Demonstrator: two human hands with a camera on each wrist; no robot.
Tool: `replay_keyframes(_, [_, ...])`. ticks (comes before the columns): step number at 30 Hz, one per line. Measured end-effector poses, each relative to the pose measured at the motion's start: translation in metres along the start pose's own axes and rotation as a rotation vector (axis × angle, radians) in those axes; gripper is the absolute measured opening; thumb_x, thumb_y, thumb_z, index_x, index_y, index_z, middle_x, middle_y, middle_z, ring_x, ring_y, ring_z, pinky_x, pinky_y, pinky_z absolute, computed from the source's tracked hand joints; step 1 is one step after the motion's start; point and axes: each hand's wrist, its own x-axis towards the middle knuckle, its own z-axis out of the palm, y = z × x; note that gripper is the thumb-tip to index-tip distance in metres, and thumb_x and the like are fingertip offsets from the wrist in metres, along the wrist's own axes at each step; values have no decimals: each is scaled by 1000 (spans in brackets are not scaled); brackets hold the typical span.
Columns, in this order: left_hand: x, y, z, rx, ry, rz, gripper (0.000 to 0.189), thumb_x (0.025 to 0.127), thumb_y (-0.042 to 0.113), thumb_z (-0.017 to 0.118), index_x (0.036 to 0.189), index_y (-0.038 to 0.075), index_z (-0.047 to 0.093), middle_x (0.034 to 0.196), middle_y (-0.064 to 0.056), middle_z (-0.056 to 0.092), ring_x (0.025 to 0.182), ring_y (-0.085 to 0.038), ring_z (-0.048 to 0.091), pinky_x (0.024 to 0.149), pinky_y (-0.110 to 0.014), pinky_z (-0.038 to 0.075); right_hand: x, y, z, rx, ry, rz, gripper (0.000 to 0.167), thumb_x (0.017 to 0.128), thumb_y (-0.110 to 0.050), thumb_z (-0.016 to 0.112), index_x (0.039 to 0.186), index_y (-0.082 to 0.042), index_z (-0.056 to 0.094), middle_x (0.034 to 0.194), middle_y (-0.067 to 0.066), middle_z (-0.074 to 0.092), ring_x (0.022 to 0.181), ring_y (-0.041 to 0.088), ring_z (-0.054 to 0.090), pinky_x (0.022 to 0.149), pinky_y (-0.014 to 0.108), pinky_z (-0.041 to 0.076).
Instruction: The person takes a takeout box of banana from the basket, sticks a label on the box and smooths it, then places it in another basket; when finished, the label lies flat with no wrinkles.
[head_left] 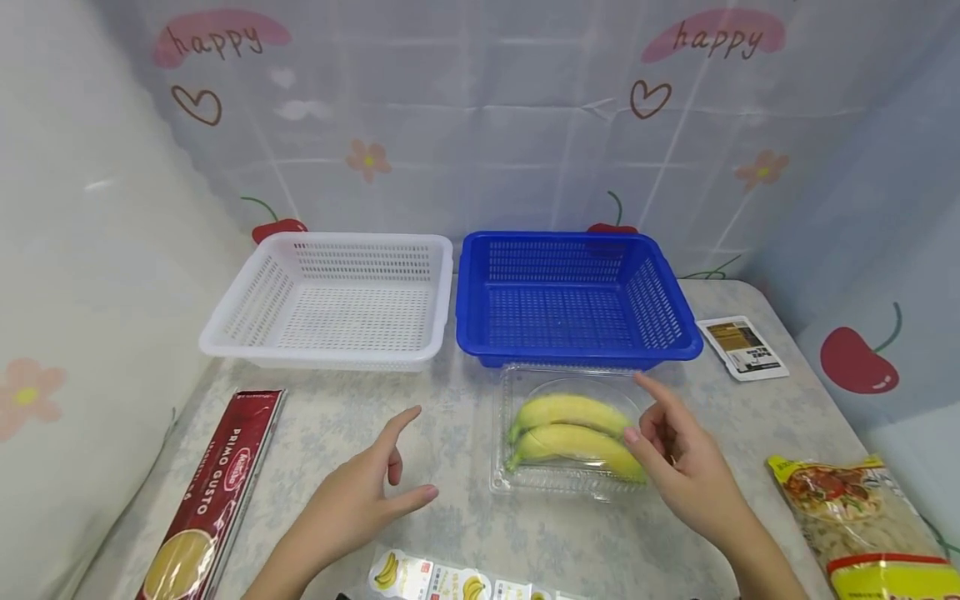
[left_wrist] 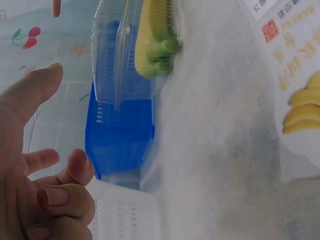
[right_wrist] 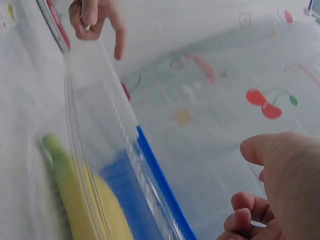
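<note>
Two yellow bananas (head_left: 573, 440) lie side by side in a clear plastic clamshell box (head_left: 501, 450), in front of the blue basket. My right hand (head_left: 686, 467) hovers at the box's right side, thumb and index finger extended and the other fingers bent, with nothing in its grasp; the right wrist view shows a gap between it and the box. Left of the box, my left hand (head_left: 363, 492) is held over the table, thumb and index finger spread, likewise holding nothing. Below it lies a strip of banana stickers (head_left: 405, 575) at the near edge.
A white basket (head_left: 326, 360) and a blue basket (head_left: 577, 354) stand side by side at the back. A red spaghetti pack (head_left: 217, 492) lies on the left. On the right are a small white-and-brown packet (head_left: 744, 348) and a yellow-and-clear food bag (head_left: 862, 525).
</note>
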Motion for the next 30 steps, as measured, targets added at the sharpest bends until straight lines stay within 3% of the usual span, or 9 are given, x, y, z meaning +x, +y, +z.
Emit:
replay_keyframes(5, [-18,-22,-3,-10,-31,3,80,79,49,80,146,39,36,86,8,51,53,-1,34,47,-21,33,4,-19,24,139,-98,-94,64,93,4,63,149,-18,42,83,-4,48,59,5,43,48,22,39])
replay_keyframes(9, [-27,-40,-1,-14,-108,20,75,75,48,83,138,29,46,85,7,50,56,-1,34,48,-22,33,5,-34,48,213,-193,-123,59,94,-1,64,147,-19,44,85,-4,50,61,3,44,50,20,41])
replay_keyframes(15, [-37,-60,6,-12,-213,42,67,71,45,86,126,28,53,81,6,49,57,-2,34,48,-23,31,-1,-50,82,289,-315,-164,54,96,-10,64,146,-20,45,87,-4,52,62,-2,42,51,18,42])
replay_keyframes(19, [-42,-66,10,-7,-228,58,57,70,39,87,115,29,55,77,7,48,57,-2,35,48,-23,31,-7,-60,102,318,-411,-180,53,98,-16,63,147,-22,44,89,-5,52,63,-5,40,52,16,42])
replay_keyframes(23, [-43,-68,14,-13,-228,60,47,71,38,86,105,28,57,73,7,48,56,-3,37,48,-24,32,-12,-67,118,348,-526,-137,50,100,-24,60,147,-28,42,92,-5,52,63,-6,39,54,16,43])
replay_keyframes(30, [-43,-70,20,2,-209,76,34,77,33,82,102,27,60,69,10,48,54,-2,38,49,-23,35,-14,-64,150,436,-655,-101,46,102,-24,57,146,-21,44,91,-3,53,62,-7,40,53,16,45])
